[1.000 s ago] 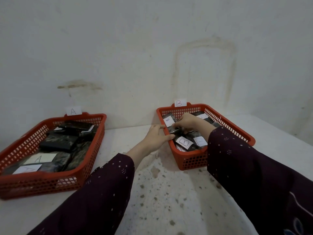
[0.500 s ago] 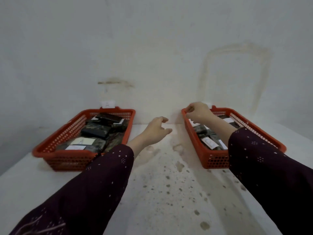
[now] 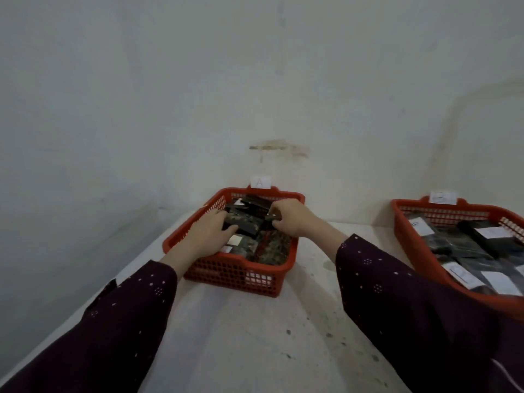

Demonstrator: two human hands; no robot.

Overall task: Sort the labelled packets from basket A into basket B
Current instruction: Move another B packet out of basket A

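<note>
Basket A (image 3: 235,276), red plastic with a paper tag "A" (image 3: 260,182) on its far rim, stands at the centre and holds several dark packets with white labels. Both my hands are inside it. My left hand (image 3: 209,234) grips the left end of a dark packet (image 3: 246,224) lying across the pile. My right hand (image 3: 292,217) pinches the right end of the same packet. Basket B (image 3: 411,245), also red, sits at the right edge and holds several dark labelled packets (image 3: 482,245).
Both baskets stand on a white, speckled table (image 3: 255,336) against a pale wall (image 3: 198,95). The table's left edge (image 3: 93,293) runs diagonally close to basket A. My dark dotted sleeves cross the foreground.
Both hands left basket B, crossed the table leftwards and went into basket A, where they took hold of a dark packet. The view has swung left, pushing basket B to the right edge.
</note>
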